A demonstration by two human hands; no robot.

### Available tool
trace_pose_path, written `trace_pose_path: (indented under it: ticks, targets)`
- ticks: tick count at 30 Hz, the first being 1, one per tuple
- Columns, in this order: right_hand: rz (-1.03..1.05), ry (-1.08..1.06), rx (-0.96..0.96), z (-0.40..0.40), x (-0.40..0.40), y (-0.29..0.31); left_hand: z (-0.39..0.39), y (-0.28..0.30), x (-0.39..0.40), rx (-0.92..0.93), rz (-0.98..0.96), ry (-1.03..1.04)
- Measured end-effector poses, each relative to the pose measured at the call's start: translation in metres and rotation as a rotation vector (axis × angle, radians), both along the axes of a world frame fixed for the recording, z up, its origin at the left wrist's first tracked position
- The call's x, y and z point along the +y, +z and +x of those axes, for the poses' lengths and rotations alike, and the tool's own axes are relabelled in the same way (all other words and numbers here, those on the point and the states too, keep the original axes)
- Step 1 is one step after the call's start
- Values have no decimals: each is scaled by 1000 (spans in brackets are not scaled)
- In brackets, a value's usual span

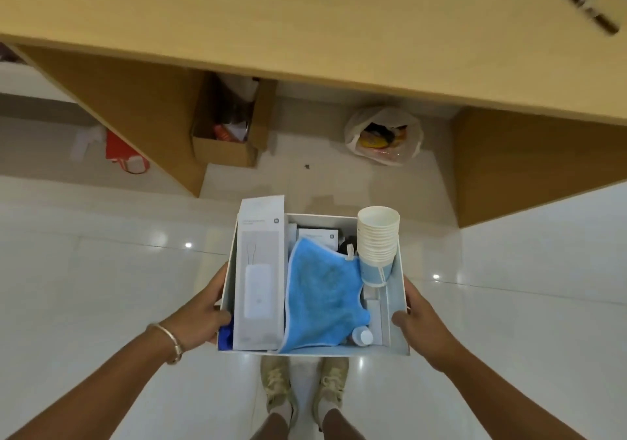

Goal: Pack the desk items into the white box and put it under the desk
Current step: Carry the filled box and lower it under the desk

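Note:
I hold the white box (398,334) in the air above the floor, in front of the wooden desk (305,15). My left hand (200,314) grips its left wall and my right hand (420,324) grips its right wall. Inside stand a tall white product carton (260,276), a blue cloth (322,300), a stack of paper cups (377,246), a small bottle (362,335) and a small white carton (319,234). Something dark blue (225,336) shows at the left corner.
Under the desk sit an open cardboard box (224,147) on the left and a plastic bag with rubbish (383,137) on the right, with bare tiled floor (305,181) between them. Desk side panels (529,168) flank the gap. A red bag (122,154) lies far left.

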State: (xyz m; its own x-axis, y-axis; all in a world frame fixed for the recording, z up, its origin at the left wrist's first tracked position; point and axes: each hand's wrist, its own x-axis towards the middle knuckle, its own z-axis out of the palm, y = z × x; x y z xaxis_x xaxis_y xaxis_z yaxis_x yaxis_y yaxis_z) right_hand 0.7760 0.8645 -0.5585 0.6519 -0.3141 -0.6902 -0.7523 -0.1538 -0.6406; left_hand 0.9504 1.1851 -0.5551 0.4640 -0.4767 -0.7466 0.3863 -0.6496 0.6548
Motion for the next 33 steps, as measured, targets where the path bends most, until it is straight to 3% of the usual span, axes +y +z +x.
trace_pose_path:
  ticks: [12, 20, 25, 33]
  targets:
    - [27, -41, -12, 64, -45, -284, 64, -280, -39, 13, 41, 61]
    - [47, -96, -98, 141, -64, -423, 138, -414, -71, -104, 42, 163]
    - [60, -102, -163, 190, -85, -483, 188, -481, -99, -238, 43, 163]
    - [13, -76, -240, 247, -128, -523, 245, -535, -148, -339, 14, 154]
